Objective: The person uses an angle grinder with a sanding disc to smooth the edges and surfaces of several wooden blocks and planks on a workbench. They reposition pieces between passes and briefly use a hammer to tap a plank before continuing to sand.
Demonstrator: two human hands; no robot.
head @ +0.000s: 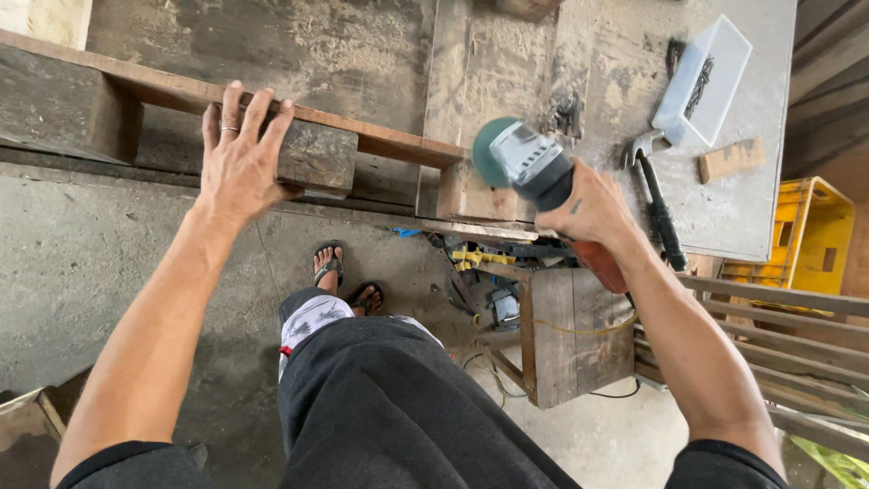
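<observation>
The left hand (237, 161) lay fingers spread, flat on a wood block (312, 156) under the plank (380, 138). The right hand (588, 210) gripped a grinder (529, 167), fingers wrapped round it, held clear of the wood. Grinding appeared not yet begun.

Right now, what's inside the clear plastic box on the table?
The box on the table holds a small bunch of dark nails. The rest looks empty. Its near wall is cloudy, so anything tiny behind it can't be seen.
</observation>
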